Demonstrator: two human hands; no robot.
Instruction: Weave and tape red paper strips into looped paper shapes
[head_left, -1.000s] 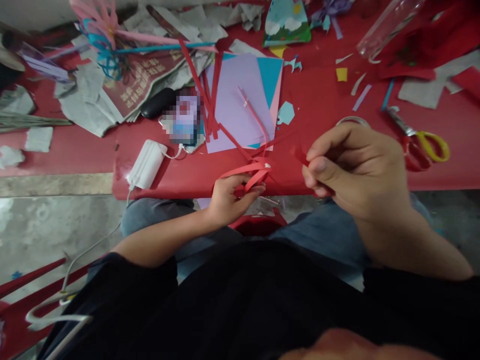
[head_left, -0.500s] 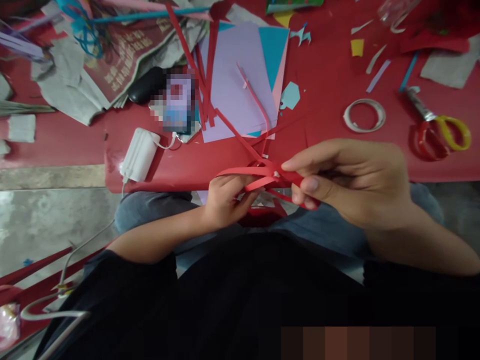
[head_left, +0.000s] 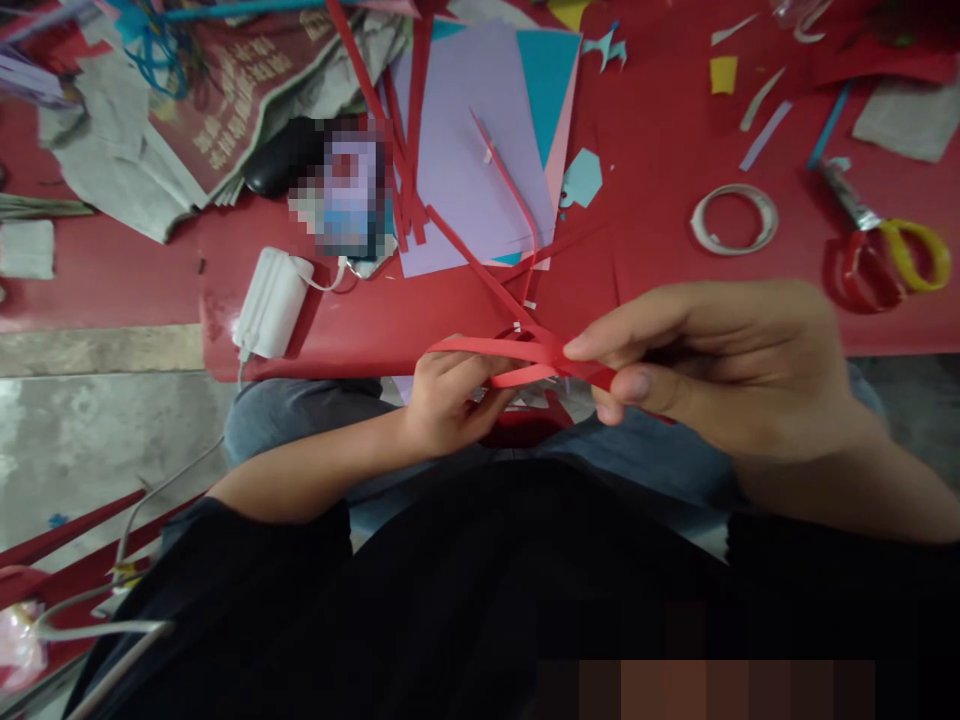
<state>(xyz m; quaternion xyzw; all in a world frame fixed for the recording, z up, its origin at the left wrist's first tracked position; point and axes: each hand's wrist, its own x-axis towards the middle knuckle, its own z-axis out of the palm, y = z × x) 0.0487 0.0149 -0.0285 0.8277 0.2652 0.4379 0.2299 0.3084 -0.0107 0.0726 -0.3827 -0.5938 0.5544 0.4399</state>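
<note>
My left hand (head_left: 448, 396) grips a looped bundle of red paper strips (head_left: 504, 348) just below the near edge of the red table (head_left: 660, 230). From the right, my right hand (head_left: 720, 370) pinches the end of one of those red strips between thumb and forefinger, right beside the bundle. Longer ends of the strips run up and away over a stack of lilac, blue and pink paper sheets (head_left: 465, 160) on the table.
Scissors with red and yellow handles (head_left: 885, 255) lie at the right, a tape ring (head_left: 733, 218) beside them. A white power bank (head_left: 271, 302) with a cable, a black case (head_left: 281, 165), newspapers (head_left: 187, 110) and paper scraps litter the table. Bare concrete floor (head_left: 90, 440) shows at left.
My right hand has come left to meet the strip bundle held by my left hand. The view has tilted down, so the table's things sit higher in the picture.
</note>
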